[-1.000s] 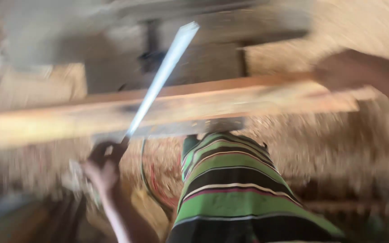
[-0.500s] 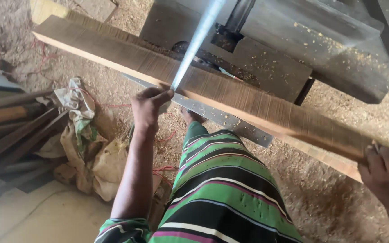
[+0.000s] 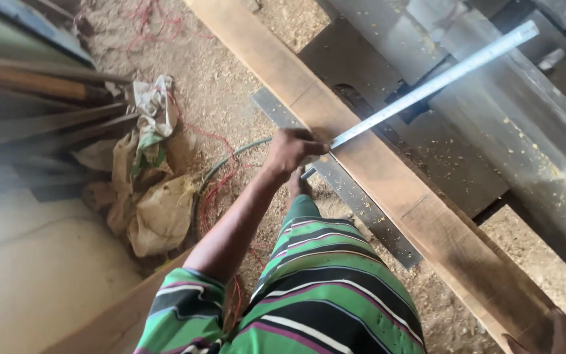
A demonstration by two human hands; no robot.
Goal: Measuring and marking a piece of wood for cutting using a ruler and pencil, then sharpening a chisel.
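Observation:
A long brown wooden plank (image 3: 388, 177) runs from the top centre to the bottom right, resting on a grey metal machine table (image 3: 492, 131). My left hand (image 3: 289, 149) is shut on the near end of a long steel ruler (image 3: 440, 80), which lies across the plank and points up to the right. My right hand (image 3: 561, 334) shows only at the bottom right corner, gripping the plank's near end with a thin pencil-like stick between the fingers. My striped green clothing fills the bottom centre.
Sawdust covers the ground (image 3: 230, 65). Crumpled sacks and rags (image 3: 145, 190) lie at the left beside a red cord and a green hose (image 3: 230, 157). Stacked timber (image 3: 34, 98) sits at the far left. A flat grey metal bar (image 3: 355, 203) lies under the plank.
The view has swung, so the plank now slants the other way. The ruler has tipped from pointing up to pointing up-right across the plank. My left hand keeps its hold.

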